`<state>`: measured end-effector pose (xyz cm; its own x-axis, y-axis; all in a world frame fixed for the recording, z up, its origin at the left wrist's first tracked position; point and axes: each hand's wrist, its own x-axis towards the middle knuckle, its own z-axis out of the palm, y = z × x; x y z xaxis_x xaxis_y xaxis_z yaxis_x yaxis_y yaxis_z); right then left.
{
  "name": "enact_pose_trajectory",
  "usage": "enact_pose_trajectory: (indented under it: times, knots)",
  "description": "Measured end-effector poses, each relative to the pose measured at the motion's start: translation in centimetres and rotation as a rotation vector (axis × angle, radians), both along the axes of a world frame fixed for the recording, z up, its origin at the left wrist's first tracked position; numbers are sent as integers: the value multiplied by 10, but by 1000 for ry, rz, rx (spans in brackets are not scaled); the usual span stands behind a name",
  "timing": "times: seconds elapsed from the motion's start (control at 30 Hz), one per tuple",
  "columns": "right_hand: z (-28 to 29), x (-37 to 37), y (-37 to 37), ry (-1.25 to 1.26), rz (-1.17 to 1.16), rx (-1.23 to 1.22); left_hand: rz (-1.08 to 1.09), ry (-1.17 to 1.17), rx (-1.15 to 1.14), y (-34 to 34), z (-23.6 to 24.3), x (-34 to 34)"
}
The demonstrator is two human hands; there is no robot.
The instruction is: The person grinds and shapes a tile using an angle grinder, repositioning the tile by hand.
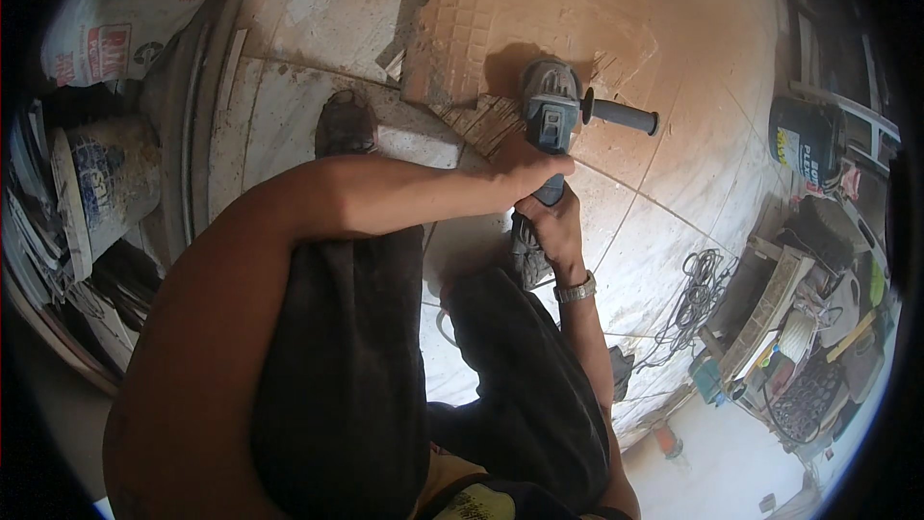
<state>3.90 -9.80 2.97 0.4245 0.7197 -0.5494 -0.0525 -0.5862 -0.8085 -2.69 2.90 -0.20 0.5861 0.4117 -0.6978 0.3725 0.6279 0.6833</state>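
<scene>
An angle grinder (pixel 551 120) with a dark body sits in both my hands, its head pointing away from me. My left hand (pixel 529 171) wraps round the body behind the head. Further back, my right hand (pixel 556 220), with a metal watch (pixel 576 288) at the wrist, closes on the rear end. A black side handle (pixel 624 117) sticks out to the right, with no hand on it. The grinder's head is over a dust-covered slab (pixel 462 34) with a grid-patterned surface. The disc is hidden from view. A ridged broken piece (pixel 489 121) lies by the slab's near edge.
Brown dust coats the tiled floor (pixel 674 164). My shoe (pixel 346 123) stands left of the slab. A coiled cable (pixel 698 299) lies at the right, near a crate of tools (pixel 770 318) and a dark bucket (pixel 804 140). Along the left are a paint bucket (pixel 120 173) and a printed sack (pixel 135 10).
</scene>
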Motion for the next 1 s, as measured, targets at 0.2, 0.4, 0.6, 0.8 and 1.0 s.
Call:
enact_pose_trajectory:
  times: [0.2,0.4,0.6,0.8,1.0]
  knots:
    - [-2,-9,-5,85,40,11,143,-65,-51,-10,6,-19]
    - [-3,-14,0,52,114,14,155,31,-95,-6,7,-34]
    - [-7,-12,-9,9,42,9,215,3,-67,-13,9,-22]
    - [-8,-7,-17,8,-17,-46,70,35,-35,-16,2,-9]
    - [-11,-6,-24,10,-26,-27,34,-1,18,-19,-2,-7]
